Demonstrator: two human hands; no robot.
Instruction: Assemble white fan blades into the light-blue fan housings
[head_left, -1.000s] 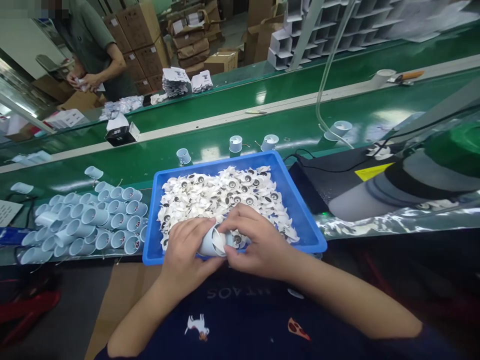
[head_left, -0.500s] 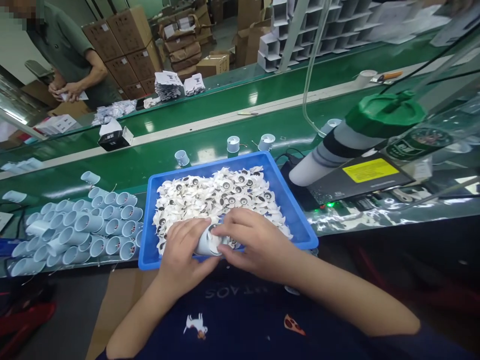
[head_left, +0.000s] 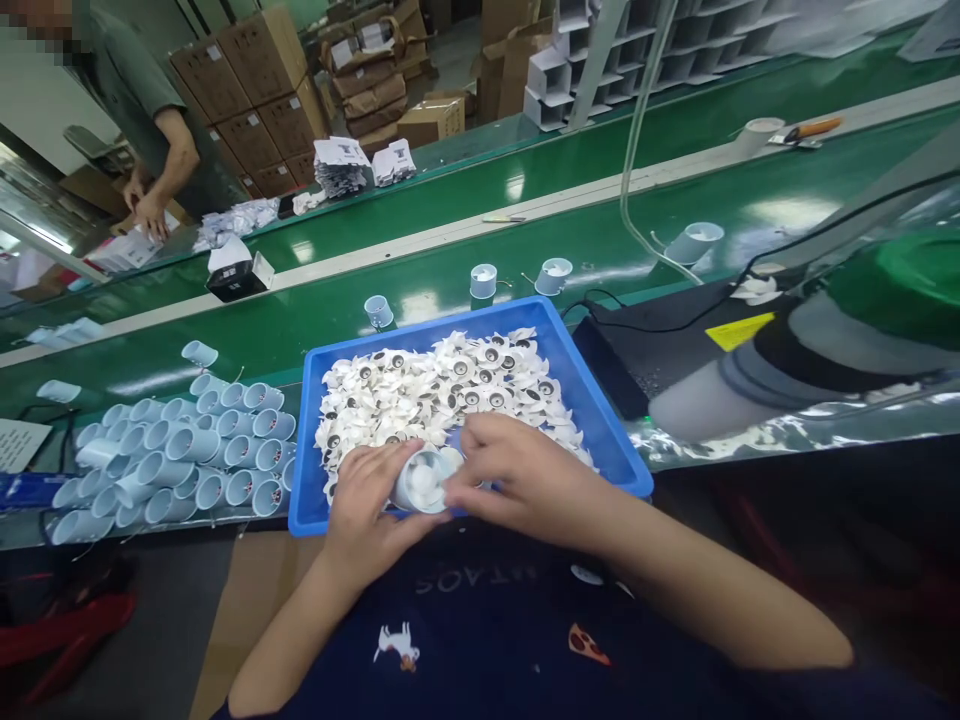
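Turned mouth-up since the earlier frame: one pale blue plastic cup [head_left: 424,480], its open end now toward the camera, something white inside. Cup held just above the near rim of a blue plastic tray [head_left: 480,318], clamped between both hands. Left hand [head_left: 367,515] curled round its lower side, right hand [head_left: 525,480] pressed against its far side with fingertips [head_left: 469,470] at the rim; the two hands close together, touching the cup rather than each other.

Under and behind the hands, one heap of white petal-shaped pieces [head_left: 442,385] with dark round centres, filling most of the tray, too many to count. Left of the tray, just beside it, one packed cluster of matching cups [head_left: 180,450] lying on their sides, roughly thirty, no exact count possible. On the green conveyor belt [head_left: 300,350] beyond the tray, three cups standing upright [head_left: 484,282] in a loose row, a fourth lying tilted further right [head_left: 694,242], and two loose cups [head_left: 199,353] out past the cluster.

Far off at upper left, one co-worker's hand [head_left: 152,215] resting on papers, well apart from everything here.
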